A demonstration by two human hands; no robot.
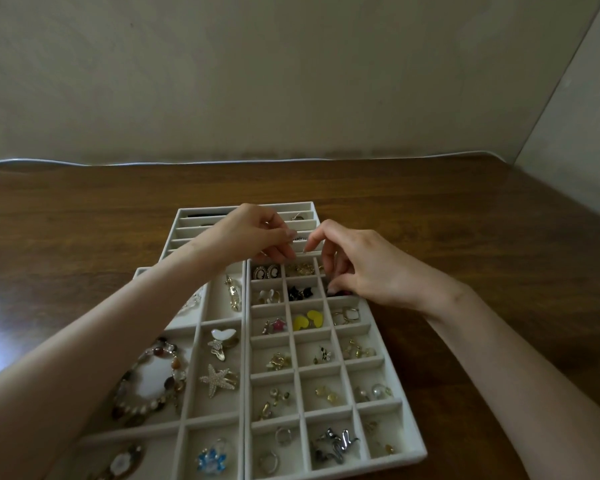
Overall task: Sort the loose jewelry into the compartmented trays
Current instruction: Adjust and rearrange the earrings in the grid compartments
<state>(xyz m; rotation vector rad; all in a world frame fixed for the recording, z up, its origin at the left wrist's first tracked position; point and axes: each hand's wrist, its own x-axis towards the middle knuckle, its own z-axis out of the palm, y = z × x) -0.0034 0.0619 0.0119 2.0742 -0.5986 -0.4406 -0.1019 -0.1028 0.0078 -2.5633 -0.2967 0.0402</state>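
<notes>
White grid tray [411,453] holds most small pieces, sorted by cell.

Head view: the left hand [253,233] hovers over the tray's far edge with its fingertips pinched together. Any piece between them is too small to confirm. The right hand [361,268] has curled fingers touching a dark piece [342,292] in a far-right cell; whether they grip it cannot be told.

Expect light, rigid, slippery, easily bent items. Pinch each by its body, not by posts or hooks.

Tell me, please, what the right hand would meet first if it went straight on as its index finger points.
Probably the left hand, whose fingertips lie ahead of the right hand; failing that, the gold earrings below. Depth is unclear.
</notes>
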